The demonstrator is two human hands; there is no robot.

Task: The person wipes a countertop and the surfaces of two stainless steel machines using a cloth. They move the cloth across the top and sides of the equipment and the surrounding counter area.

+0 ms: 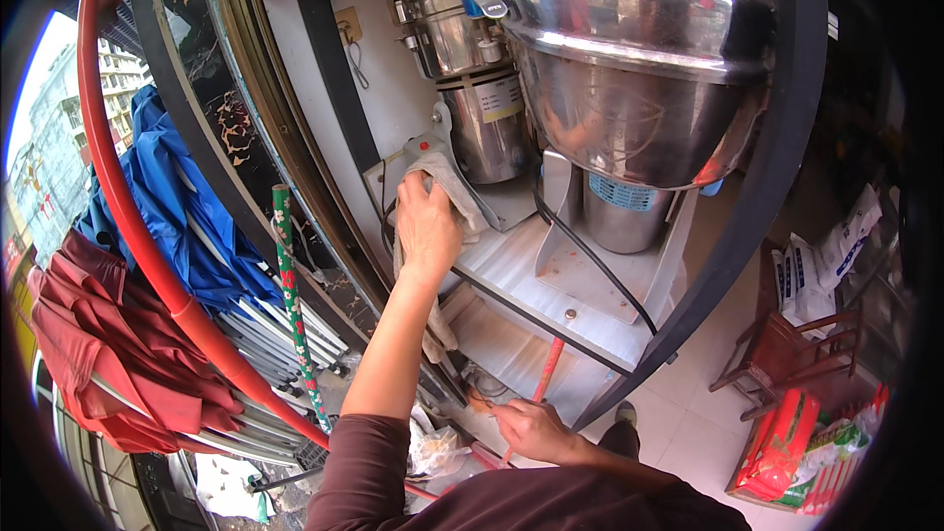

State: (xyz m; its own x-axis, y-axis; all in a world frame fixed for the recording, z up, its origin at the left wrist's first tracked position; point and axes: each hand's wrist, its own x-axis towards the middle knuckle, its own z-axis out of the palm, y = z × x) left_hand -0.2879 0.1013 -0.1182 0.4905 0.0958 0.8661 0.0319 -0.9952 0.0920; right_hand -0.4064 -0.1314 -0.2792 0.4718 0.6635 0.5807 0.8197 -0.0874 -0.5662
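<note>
My left hand (pixel 426 225) presses a grey-beige cloth (pixel 448 181) against the base of the smaller stainless steel grinder (pixel 483 114) on a metal shelf (pixel 501 258). A red button sits just above the cloth. Low and close to my body is my right hand (pixel 532 429), its fingers curled. A red stick (pixel 549 369) passes behind it, and whether the fingers hold anything is unclear. To the right of the cloth stands a larger steel grinder (pixel 641 74) with a clamped lid and a motor housing (pixel 627 214) below.
A dark frame post (pixel 767 184) curves past the shelf's right side; a black cable (pixel 590 254) crosses the shelf. Folded blue (pixel 169 192) and red canopies (pixel 125 354) lean at left beside a green flowered pole (pixel 286 273). A wooden chair (pixel 767 354) and packaged goods (pixel 782 450) stand right.
</note>
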